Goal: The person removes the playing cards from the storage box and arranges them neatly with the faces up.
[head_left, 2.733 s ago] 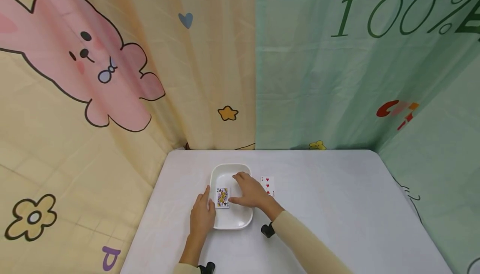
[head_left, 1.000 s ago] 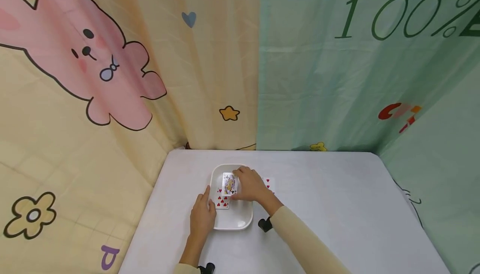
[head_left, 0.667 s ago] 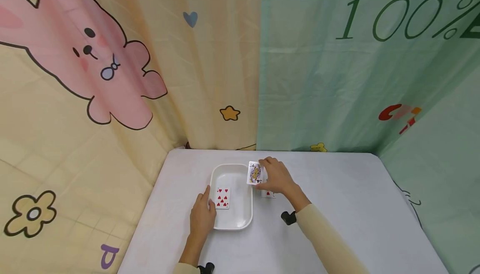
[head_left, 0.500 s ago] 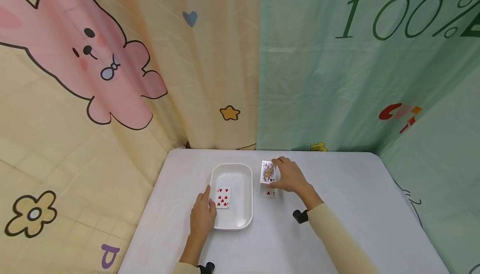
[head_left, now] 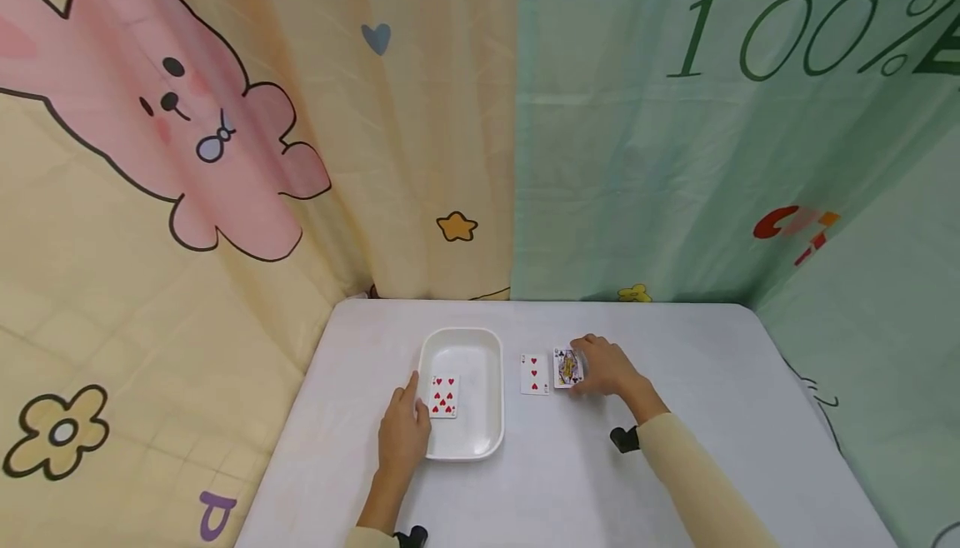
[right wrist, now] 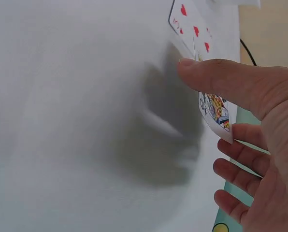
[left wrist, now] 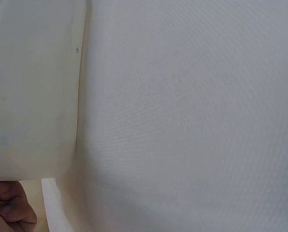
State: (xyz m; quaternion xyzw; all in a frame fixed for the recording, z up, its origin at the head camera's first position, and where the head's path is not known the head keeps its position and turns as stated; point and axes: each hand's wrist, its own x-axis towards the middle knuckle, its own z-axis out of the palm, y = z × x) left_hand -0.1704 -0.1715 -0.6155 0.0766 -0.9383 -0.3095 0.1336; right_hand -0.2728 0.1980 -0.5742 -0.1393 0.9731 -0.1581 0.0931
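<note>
My right hand (head_left: 607,367) pinches a queen of clubs (head_left: 567,369) by its short edges, thumb at the near end and fingers at the far end. In the right wrist view the queen (right wrist: 214,108) bows slightly, and a shadow lies on the table beside it. Just left of it, a three of hearts (head_left: 534,375) lies face up. My left hand (head_left: 402,431) grips the left rim of a white tray (head_left: 480,423), thumb over the inner side. A hearts card (head_left: 444,397) with several pips lies face up in the tray. The left wrist view shows the tray's outer wall (left wrist: 33,96).
A white cloth-like surface covers the table (head_left: 697,431). Behind it hang a yellow printed curtain (head_left: 420,156) and a green one (head_left: 622,165). Another green curtain runs down the right side.
My right hand has lifted the queen of clubs off the hearts card in the tray and carried it right, past the three of hearts, then lower. The left hand has stayed on the tray.
</note>
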